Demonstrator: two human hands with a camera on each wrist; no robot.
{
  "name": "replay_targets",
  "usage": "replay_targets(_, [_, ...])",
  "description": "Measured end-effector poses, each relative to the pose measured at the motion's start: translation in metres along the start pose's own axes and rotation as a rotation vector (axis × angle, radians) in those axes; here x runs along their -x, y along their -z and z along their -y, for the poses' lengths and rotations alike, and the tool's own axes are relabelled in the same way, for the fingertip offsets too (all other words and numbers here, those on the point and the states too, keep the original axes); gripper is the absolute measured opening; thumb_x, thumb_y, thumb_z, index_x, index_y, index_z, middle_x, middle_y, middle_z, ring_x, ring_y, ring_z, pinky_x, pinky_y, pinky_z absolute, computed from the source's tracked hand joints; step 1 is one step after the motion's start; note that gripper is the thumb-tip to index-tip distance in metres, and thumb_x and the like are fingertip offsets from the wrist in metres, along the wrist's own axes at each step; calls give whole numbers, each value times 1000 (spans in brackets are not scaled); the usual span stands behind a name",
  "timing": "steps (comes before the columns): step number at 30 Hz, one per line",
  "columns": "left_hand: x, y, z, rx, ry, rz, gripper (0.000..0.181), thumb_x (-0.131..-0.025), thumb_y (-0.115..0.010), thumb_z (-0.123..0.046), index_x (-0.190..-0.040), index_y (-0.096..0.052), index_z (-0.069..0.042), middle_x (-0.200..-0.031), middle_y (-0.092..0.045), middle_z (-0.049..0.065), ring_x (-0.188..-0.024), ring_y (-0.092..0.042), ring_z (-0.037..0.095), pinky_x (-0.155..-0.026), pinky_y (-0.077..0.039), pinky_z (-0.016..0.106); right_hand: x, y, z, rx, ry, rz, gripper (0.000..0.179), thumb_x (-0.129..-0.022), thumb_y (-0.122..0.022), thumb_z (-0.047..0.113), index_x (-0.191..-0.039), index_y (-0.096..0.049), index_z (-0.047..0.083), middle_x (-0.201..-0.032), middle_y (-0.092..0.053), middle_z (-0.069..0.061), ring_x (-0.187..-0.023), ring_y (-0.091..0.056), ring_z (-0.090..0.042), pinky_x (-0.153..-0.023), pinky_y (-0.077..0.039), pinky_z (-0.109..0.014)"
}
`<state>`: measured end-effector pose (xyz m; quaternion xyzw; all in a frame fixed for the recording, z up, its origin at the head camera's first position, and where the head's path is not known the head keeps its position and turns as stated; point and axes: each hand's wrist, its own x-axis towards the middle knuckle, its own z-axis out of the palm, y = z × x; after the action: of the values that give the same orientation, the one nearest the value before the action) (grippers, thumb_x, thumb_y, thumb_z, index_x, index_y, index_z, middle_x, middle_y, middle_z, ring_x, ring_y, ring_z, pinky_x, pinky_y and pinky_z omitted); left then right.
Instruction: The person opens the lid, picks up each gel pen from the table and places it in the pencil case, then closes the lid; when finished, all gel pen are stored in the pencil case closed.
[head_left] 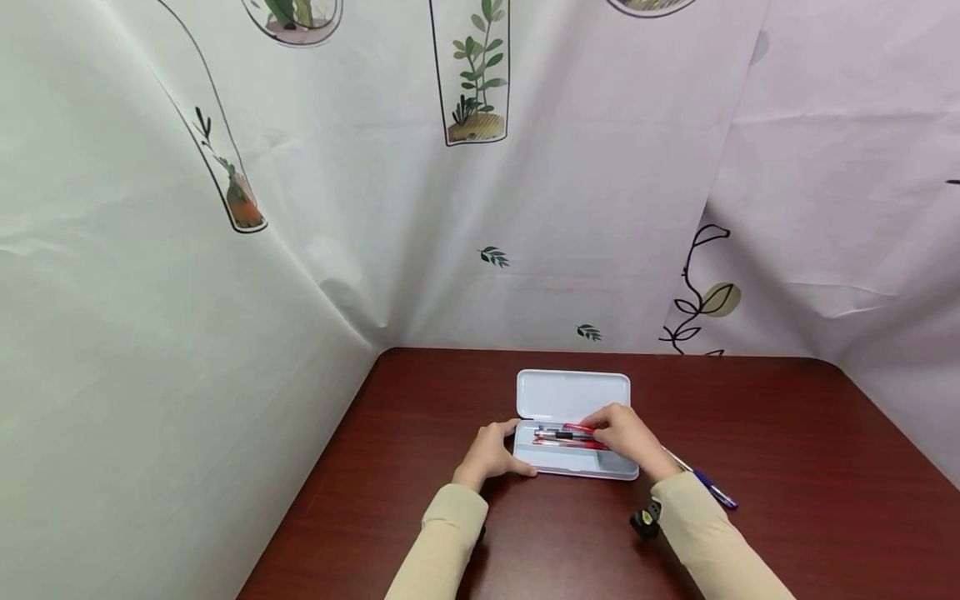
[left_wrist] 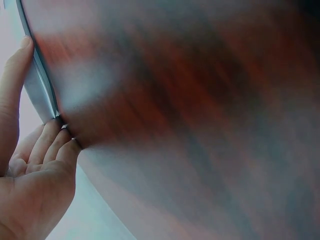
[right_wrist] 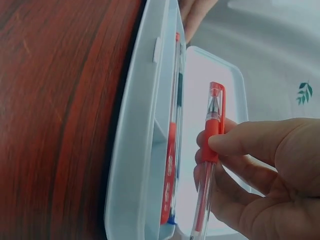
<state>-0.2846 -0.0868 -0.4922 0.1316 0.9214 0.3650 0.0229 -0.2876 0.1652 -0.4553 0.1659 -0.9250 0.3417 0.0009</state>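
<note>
A pale pencil case (head_left: 553, 458) lies open on the table, its lid (head_left: 573, 394) folded back on the far side. My left hand (head_left: 489, 454) grips the left end of the case, thumb at the front edge and fingers at the back corner. Over the case, my right hand (head_left: 630, 435) pinches a red gel pen (right_wrist: 212, 131) between thumb and fingers; in the right wrist view it is above the tray. Inside the case lie a red pen (right_wrist: 169, 180) and a pen with a black grip (head_left: 564, 434).
A blue pen (head_left: 714, 489) lies on the dark red table (head_left: 795, 433), right of the case and beside my right forearm. White cloth (head_left: 585, 208) with plant drawings hangs behind the table and along its left side.
</note>
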Motion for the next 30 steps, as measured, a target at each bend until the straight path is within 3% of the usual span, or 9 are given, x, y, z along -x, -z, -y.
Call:
replay_targets(13, [-2, -2, 1, 4, -3, -1, 88, -57, -96, -27, -134, -59, -4, -128, -64, 12, -116, -58, 26, -101, -47, 42, -10, -15, 2, 37, 84, 2, 27, -78, -60, -10, -96, -78, 1, -89, -73, -11, -75, -53, -15, -66, -45, -29])
replay_targets(22, [0, -1, 2, -2, -9, 1, 88, -57, -96, -27, -133, -59, -4, -128, -64, 12, -115, -59, 27, -100, -47, 43, -15, -29, 14, 59, 87, -27, 29, -75, -62, -11, -94, -79, 3, -91, -74, -10, -76, -54, -14, -65, -44, -29])
replay_targets(26, [1, -3, 2, -4, -14, 2, 88, -57, -96, -28, -133, -59, -3, -127, -65, 12, -113, -59, 27, -99, -48, 43, -14, -32, 16, 72, 97, -69, 27, -75, -66, -10, -95, -78, 2, -92, -75, -11, -82, -64, -19, -70, -52, -34])
replay_targets(30, [-1, -2, 2, -8, -6, 4, 88, -59, -96, -29, -134, -59, -3, -128, -64, 12, -112, -59, 26, -99, -48, 43, -11, -26, 16, 73, 78, -108, 25, -78, -69, -8, -99, -78, 3, -98, -75, -11, -96, -68, -27, -82, -55, -43])
